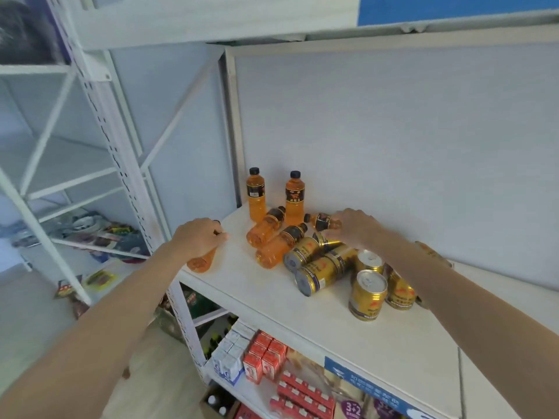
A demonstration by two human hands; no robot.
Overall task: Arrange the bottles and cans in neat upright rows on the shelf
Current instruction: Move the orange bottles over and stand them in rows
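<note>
A: The left hand (198,237) is wrapped round an orange bottle (201,261) at the shelf's near left corner, with the bottle's base showing below the palm. Isn't that the weak spot?

B: It looks so. The bottle sits just beside the front edge of the white shelf board (272,297); a loose release there could tip it off onto the floor below.

A: And the right hand (354,226)?

B: Its fingers close on a lying bottle (322,221) at the back of the heap. Whether the grip is firm cannot be told. Just below that hand lie gold cans on their sides (317,264). They are round and resting against one another, so lifting the bottle carelessly might set them rolling toward the edge.

A: Anything already in order?

B: Two upright bottles (275,195) stand beyond the hands, near the back panel (393,131). Between the hands lie two more bottles on their sides (273,240). Upright cans (367,294) stand under the right forearm, which could brush them over as it draws back.

A: The surroundings?

B: The board is smooth, pale and without a visible lip at the front. Left of the left hand rises a white perforated upright (121,164) with more shelving behind. Under the arms, a lower shelf holds red cartons (266,355) and white boxes (230,352).
</note>
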